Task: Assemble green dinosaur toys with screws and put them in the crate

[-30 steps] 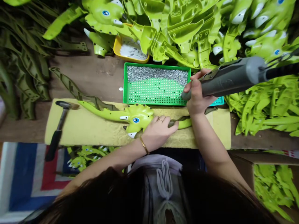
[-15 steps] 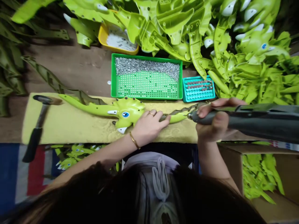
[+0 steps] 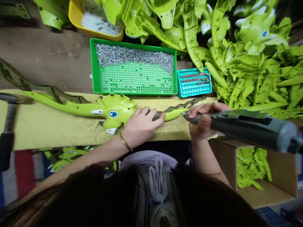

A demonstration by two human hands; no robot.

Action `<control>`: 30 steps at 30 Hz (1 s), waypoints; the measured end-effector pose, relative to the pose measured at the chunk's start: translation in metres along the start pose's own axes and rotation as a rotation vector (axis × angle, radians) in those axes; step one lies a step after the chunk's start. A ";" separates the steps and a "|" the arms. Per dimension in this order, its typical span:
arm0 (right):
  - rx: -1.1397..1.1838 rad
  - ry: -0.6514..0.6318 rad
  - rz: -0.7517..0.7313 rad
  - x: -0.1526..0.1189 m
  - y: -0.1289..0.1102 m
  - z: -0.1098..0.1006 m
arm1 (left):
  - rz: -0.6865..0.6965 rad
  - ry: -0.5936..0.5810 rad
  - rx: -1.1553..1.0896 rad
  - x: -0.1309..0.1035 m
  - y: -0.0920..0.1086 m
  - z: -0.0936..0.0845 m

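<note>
A lime-green plastic dinosaur toy [image 3: 118, 108], with a blue eye and white horns, lies along a yellow padded board [image 3: 59, 129]. Over its right part rests my left hand [image 3: 143, 123], fingers curled around the body and pressing it down. My right hand [image 3: 201, 119] is wrapped about the front of a dark electric screwdriver [image 3: 251, 129], held nearly level. Its tip meets the narrow right end of the toy. Olive-brown strips show behind the toy at both ends. My left fingers hide the toy's middle.
Behind the board stand a green tray [image 3: 93, 67] of small screws and a turquoise tray [image 3: 180, 90] of small round pieces. A yellow container [image 3: 73, 15] is farther back. A hammer [image 3: 8, 126] lies at left. Green toy parts [image 3: 255, 69] heap at right; a cardboard box [image 3: 281, 176] holds more.
The view has shifted, so most things appear farther left and a little higher. The screwdriver's rear end now shows. Both hands keep their holds, with the tip still at the toy's right end.
</note>
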State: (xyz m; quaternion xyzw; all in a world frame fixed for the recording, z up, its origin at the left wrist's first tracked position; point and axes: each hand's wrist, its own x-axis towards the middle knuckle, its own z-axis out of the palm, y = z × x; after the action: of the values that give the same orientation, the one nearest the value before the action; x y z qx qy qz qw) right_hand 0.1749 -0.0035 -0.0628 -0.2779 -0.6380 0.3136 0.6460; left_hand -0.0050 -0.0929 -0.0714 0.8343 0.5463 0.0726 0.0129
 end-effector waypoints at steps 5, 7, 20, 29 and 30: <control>0.074 0.032 0.003 0.035 -0.004 0.028 | -0.004 0.039 -0.027 0.002 0.000 -0.001; 0.122 0.126 -0.036 0.050 0.005 0.052 | -0.032 0.050 -0.052 0.002 0.000 -0.003; 0.193 0.072 0.047 0.041 0.084 0.084 | -0.053 0.191 -0.129 -0.014 -0.021 -0.008; 0.236 0.060 0.020 0.040 -0.030 0.059 | -0.071 0.208 -0.172 -0.013 -0.021 -0.004; 0.211 0.001 0.030 0.030 -0.038 0.051 | -0.075 0.201 -0.181 -0.013 -0.021 -0.004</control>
State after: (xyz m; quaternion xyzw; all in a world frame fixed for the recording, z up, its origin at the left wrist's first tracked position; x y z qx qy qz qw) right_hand 0.1260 -0.0075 -0.0127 -0.2179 -0.5971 0.3883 0.6673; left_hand -0.0299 -0.0964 -0.0714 0.7972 0.5669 0.2045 0.0360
